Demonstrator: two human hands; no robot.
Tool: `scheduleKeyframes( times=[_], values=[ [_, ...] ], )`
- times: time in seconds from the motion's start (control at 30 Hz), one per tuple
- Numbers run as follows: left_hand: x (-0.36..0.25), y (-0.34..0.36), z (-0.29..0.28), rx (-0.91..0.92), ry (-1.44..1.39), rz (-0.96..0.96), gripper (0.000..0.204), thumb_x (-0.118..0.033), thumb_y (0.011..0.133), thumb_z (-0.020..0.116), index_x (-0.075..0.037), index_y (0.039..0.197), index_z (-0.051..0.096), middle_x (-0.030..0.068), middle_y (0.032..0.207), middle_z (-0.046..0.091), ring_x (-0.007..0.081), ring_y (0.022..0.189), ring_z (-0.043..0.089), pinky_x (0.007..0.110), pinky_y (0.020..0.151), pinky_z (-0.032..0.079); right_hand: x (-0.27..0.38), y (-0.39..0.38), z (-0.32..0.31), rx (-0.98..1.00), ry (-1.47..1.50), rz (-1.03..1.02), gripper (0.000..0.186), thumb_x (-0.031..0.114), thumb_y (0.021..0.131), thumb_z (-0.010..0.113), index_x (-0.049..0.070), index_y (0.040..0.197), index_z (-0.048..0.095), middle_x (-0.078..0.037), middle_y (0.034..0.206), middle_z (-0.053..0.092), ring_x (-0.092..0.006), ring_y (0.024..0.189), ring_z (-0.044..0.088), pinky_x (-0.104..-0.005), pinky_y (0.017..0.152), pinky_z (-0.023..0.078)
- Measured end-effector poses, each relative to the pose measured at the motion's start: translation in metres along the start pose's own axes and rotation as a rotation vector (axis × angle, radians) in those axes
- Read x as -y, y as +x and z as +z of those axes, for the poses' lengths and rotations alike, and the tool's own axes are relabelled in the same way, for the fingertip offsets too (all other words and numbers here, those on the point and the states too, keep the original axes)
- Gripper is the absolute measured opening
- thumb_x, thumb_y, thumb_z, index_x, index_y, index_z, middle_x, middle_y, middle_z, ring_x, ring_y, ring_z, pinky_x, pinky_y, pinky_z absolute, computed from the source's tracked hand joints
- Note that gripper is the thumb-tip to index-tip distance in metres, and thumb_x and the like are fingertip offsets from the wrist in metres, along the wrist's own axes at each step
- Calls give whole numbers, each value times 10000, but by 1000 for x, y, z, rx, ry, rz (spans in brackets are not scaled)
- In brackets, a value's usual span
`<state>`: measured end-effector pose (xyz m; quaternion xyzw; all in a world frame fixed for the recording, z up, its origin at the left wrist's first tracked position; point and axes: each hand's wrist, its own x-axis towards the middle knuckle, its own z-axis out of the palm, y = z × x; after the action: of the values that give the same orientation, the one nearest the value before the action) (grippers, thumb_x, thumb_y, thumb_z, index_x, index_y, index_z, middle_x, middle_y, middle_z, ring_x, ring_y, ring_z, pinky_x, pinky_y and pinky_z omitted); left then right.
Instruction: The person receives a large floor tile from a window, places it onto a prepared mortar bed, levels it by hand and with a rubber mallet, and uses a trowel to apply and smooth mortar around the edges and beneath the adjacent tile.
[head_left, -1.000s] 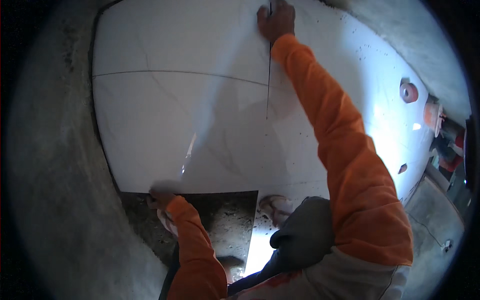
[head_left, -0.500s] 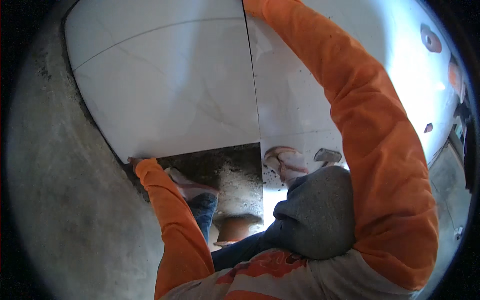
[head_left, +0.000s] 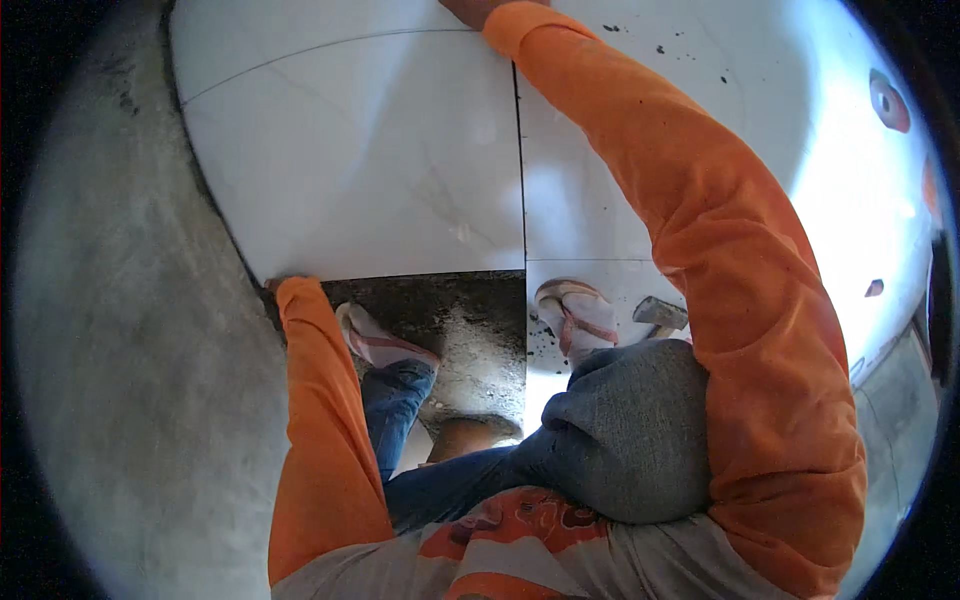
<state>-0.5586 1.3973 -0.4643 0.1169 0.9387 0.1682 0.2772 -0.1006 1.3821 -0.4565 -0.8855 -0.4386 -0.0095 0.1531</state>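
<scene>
A large white floor tile point(head_left: 360, 180) with faint grey veins lies in front of me, its near edge beside bare dark ground. My left hand point(head_left: 277, 284) is at the tile's near left corner, by the grey wall; the orange sleeve covers most of it and its fingers are hidden. Reaching far forward, my right hand point(head_left: 468, 10) is over the far part of the white tiles near the dark seam. The picture's top edge cuts it off, so its fingers do not show.
A hammer point(head_left: 660, 312) lies beside my right foot point(head_left: 578, 318) on the right-hand tiles. My left foot point(head_left: 380, 340) rests on the bare ground point(head_left: 470, 350). Dark crumbs dot the tiles. A round reddish object point(head_left: 888, 102) is far right; the grey wall point(head_left: 150, 350) runs along the left.
My right hand has moved left across the dark seam. The gap along that seam looks narrower near the tile's near right corner. My left hand stays at the near left corner.
</scene>
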Motion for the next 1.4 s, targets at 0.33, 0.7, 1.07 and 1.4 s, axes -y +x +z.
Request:
scheduleKeyframes(
  times=[0.33,0.7,1.07,1.4],
  values=[
    [86,-58,-2,58,-14,-77,759,-697,814,411,-35,1134,601,140,1026,629,286,834,615,438,698,507,-10,17,3,-91,-63,-45,628,377,888,362,-26,1367,322,-213,1439,276,-356,1348,227,-497,1106,137],
    [50,-25,-36,38,177,11,692,-684,841,383,-28,801,599,60,531,527,173,396,455,327,385,352,12,97,25,-21,-109,-37,623,382,863,392,31,1373,320,-168,1440,247,-337,1355,180,-526,1090,124],
    [44,-29,-39,56,67,72,654,-653,835,463,-24,684,556,49,460,482,163,371,461,325,359,348,86,175,16,333,-207,-138,606,452,941,269,115,1442,218,-47,1514,180,-228,1397,154,-534,1101,135],
    [82,0,-34,81,-197,219,687,-677,754,570,5,680,538,60,529,471,177,369,433,336,352,340,118,176,-3,401,-364,-45,709,565,921,207,84,1442,214,-79,1524,127,-254,1405,105,-514,1108,121]
  ],
)
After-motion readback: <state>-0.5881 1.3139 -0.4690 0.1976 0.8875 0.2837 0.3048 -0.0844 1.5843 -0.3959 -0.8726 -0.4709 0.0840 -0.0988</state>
